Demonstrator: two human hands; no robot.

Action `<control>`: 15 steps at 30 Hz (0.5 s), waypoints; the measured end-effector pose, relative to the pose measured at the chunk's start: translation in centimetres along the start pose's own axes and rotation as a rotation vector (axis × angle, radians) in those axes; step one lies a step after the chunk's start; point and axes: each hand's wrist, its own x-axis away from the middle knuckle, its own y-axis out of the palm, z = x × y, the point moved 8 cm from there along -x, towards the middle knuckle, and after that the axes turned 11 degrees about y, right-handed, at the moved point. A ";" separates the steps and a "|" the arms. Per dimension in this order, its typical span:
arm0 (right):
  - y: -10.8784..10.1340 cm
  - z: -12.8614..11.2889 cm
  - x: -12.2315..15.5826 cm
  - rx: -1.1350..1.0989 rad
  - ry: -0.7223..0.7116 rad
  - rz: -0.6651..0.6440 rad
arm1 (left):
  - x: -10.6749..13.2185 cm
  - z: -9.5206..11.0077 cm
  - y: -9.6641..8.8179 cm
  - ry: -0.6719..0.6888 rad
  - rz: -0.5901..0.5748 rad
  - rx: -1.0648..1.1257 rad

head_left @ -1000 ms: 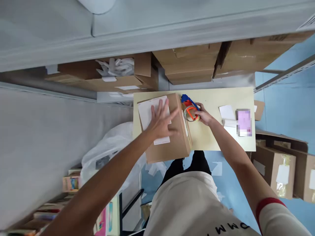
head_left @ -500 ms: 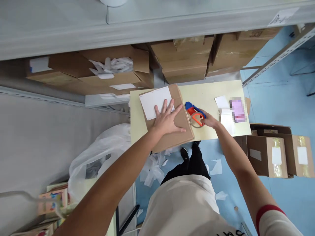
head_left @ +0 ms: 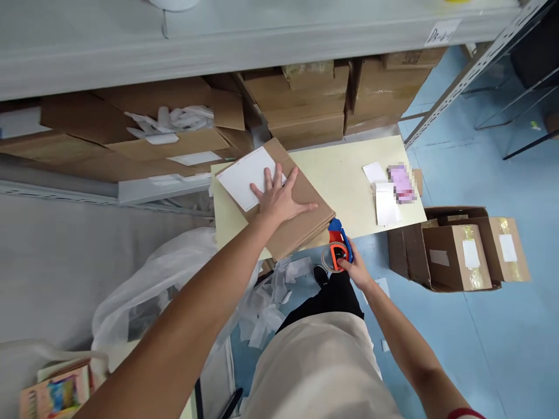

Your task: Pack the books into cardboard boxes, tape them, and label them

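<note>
Now your left hand [head_left: 279,201] lies on the box [head_left: 297,228], fingers splayed, grasping nothing; your right hand [head_left: 354,267] grips the tape dispenser [head_left: 336,235] just beside its corner. The box sits on the table [head_left: 349,166].

Soft, bright light, shadow beneath the shelf [head_left: 262,43] (mosaic blur over purple item [head_left: 402,184])
</note>
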 end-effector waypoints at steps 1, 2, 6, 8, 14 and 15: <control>0.4 -1.2 -1.3 -0.046 0.017 0.001 | -0.1 -0.8 -0.4 -0.057 0.007 0.019; 0.7 -2.6 -2.9 -0.077 0.045 0.004 | -0.1 -1.6 -0.9 -0.111 0.013 0.040; 0.7 -11.3 -10.6 -0.001 0.107 0.037 | 0.4 -4.6 -2.5 -0.222 0.063 0.065; 1.0 -16.0 -14.1 0.098 0.073 0.006 | 0.5 -5.4 -3.0 -0.212 0.113 0.030; 2.7 -20.9 -17.2 0.355 0.044 -0.116 | -1.7 -2.4 -1.9 0.207 0.104 0.011; 2.9 -21.0 -17.0 0.356 0.028 -0.128 | -2.0 -2.1 -1.6 0.234 0.093 0.017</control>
